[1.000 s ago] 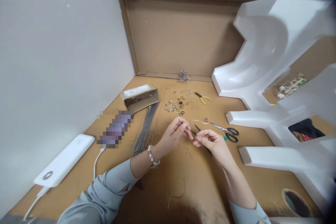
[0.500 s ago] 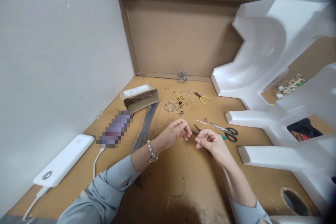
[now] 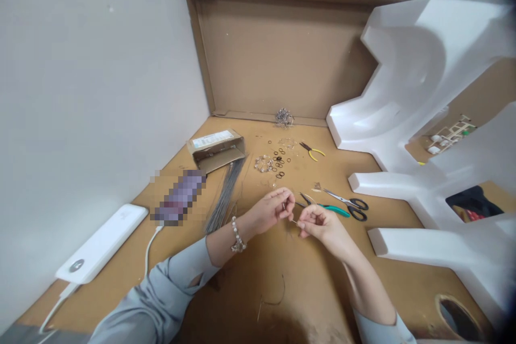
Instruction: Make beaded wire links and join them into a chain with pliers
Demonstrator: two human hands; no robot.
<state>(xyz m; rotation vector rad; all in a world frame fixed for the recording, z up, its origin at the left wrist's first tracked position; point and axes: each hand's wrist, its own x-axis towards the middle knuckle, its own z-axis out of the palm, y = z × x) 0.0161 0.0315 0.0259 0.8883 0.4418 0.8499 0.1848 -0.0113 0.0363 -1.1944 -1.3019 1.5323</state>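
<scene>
My left hand (image 3: 271,208) and my right hand (image 3: 318,224) meet just above the cardboard work surface (image 3: 306,274), fingertips almost touching. Both pinch a thin piece of wire (image 3: 293,220) that runs between them. The left wrist wears a bead bracelet (image 3: 236,235). Teal-handled pliers (image 3: 325,206) lie just beyond my right hand, and black-handled scissors (image 3: 349,202) lie right of them. A bundle of grey wires (image 3: 224,195) lies left of my left hand.
Small black rings (image 3: 279,162), a beaded piece (image 3: 263,163), yellow-handled pliers (image 3: 312,150) and a wire tangle (image 3: 284,117) lie farther back. A small carton (image 3: 215,147) sits at left, a white power bank (image 3: 101,243) with cable near the wall. White foam packing (image 3: 419,134) fills the right.
Both hands have drawn a little nearer to me and lower, still pinching the wire. The teal pliers, hidden by my right hand earlier, now show beyond it.
</scene>
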